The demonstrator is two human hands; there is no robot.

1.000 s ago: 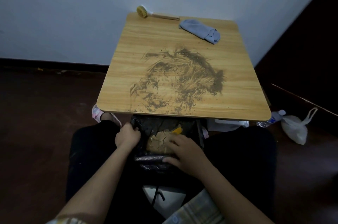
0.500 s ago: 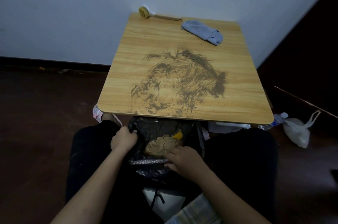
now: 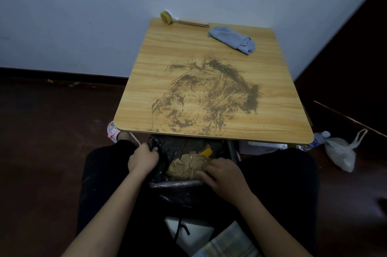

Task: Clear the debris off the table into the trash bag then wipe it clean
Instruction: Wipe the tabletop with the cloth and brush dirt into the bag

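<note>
The desk lies straight ahead of me, its smear of debris reaching the near edge, directly above the trash bag in my lap. My left hand grips its rim; my right hand rests loosely on the bag's near edge (the nearer to the dirt, I'd judge).

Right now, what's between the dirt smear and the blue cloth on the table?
Head view: bare wood tabletop only. Nothing sits between the dirt smear and the blue cloth; the brush lies off to the side, at the far edge.
</note>
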